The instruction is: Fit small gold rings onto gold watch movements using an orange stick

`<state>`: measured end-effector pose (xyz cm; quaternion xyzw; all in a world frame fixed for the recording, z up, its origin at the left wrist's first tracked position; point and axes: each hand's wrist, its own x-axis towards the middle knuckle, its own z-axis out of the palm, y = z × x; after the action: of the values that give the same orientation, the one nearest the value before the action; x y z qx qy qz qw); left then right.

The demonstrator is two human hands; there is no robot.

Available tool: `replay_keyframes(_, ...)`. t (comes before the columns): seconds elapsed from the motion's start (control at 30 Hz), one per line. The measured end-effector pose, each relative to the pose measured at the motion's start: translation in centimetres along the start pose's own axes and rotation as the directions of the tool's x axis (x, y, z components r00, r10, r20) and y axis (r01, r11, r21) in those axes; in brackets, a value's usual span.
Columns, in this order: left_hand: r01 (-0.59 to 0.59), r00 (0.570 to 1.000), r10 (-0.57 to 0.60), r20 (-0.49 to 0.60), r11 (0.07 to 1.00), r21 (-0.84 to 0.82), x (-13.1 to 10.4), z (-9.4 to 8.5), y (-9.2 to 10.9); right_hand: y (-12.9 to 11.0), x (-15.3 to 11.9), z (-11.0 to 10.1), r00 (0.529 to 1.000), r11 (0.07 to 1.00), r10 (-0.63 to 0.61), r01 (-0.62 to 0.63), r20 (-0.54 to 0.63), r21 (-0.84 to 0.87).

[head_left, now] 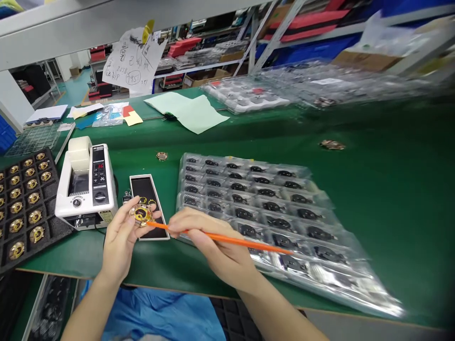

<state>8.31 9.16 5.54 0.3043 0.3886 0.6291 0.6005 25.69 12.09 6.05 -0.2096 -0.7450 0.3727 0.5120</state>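
Between the fingers of my left hand (122, 232) is a round gold watch case (141, 215) with a dark centre. My right hand (213, 241) grips a thin orange stick (245, 242), pointed at its ends. Its left tip meets the lower edge of the watch case, or lies just in front of it; I cannot tell which. Beneath my left hand stands a shallow white-rimmed tray (164, 234) with a black lining and a few small gold rings in it. Under and beyond my right hand lies a clear plastic blister tray (227, 163) of black parts.
A white tape dispenser (85, 184) stands left of my left hand. Further left is a black foam tray (53, 192) of gold watch cases. Two loose metal pieces, one near (161, 156) and one far right (332, 145), lie on the green table (401, 203). Pale green sheets (199, 113) lie behind.
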Motion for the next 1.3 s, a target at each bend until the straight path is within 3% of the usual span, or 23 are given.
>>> replay_keyframes(0.2, -0.033, 0.999, 0.031, 0.015, 0.996, 0.081, -0.4, 0.2, -0.3, 1.0, 0.2, 0.3, 0.996, 0.998, 0.066, -0.066, -0.058, -0.003)
replay_keyframes(0.37, -0.012, 0.997, 0.007, 0.073, 0.998, 0.067, -0.4, -0.1, -0.2, 1.6, 0.2, -0.1, 0.996, 0.993, 0.076, -0.079, 0.043, 0.082)
replay_keyframes(0.6, 0.038, 0.995, -0.043, 0.085, 0.998, 0.050, -0.4, -0.3, 0.5, 2.1, 0.5, -0.9, 0.983, 0.985, -0.021, -0.011, 0.182, 0.170)
replay_keyframes(0.97, 0.083, 0.995, -0.087, 0.047, 0.993, 0.079, -0.4, -0.7, 0.3, 2.6, 0.6, -1.2, 0.958, 0.975, -0.087, 0.026, 0.274, 0.219)
replay_keyframes(1.03, 0.087, 0.996, -0.089, 0.017, 0.993, 0.084, -0.3, -0.7, 0.2, 2.5, 0.5, -1.0, 0.969, 0.976, -0.065, 0.013, 0.237, 0.217)
replay_keyframes(1.13, 0.074, 0.997, -0.071, -0.030, 0.992, 0.101, -0.3, -0.5, 0.0, 2.6, 0.3, -0.6, 0.997, 0.977, 0.039, -0.052, 0.069, 0.208)
replay_keyframes(1.3, 0.037, 0.998, -0.031, -0.063, 0.994, 0.102, -0.5, 0.0, -0.8, 3.0, 0.0, 0.9, 0.953, 0.955, 0.259, -0.228, -0.156, 0.191)
